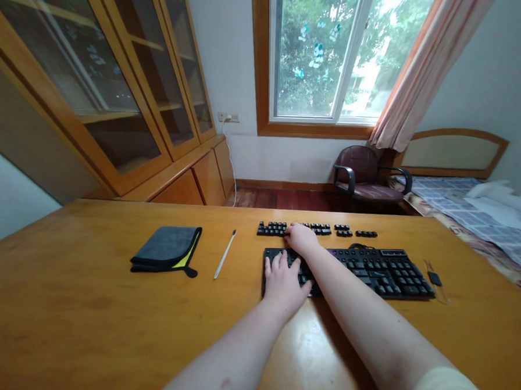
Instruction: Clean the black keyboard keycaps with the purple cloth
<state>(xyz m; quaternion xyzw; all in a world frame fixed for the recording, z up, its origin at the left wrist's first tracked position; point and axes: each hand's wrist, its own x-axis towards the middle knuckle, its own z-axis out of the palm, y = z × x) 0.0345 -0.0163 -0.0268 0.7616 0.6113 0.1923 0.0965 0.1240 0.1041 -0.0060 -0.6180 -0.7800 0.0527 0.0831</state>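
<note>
A black keyboard [361, 273] lies on the desk, its left part under my hands. My left hand [282, 280] rests on that left end, fingers spread and flat over it. My right hand [302, 239] reaches across to the rows of loose black keycaps [271, 229] behind the keyboard. Its fingers are curled, with the tips at the right end of the left keycap group; what they pinch, if anything, is too small to make out. More keycaps [343, 230] lie in small groups to the right. My right forearm covers part of the keyboard's middle.
Left of the keyboard lie a white toothbrush-like brush [225, 255] and a folded grey cloth [167, 248] with yellow lining. A small wire keycap puller [435, 278] lies right of the keyboard. Beyond the wooden desk [105, 321] are a chair [362, 171], cabinet and bed.
</note>
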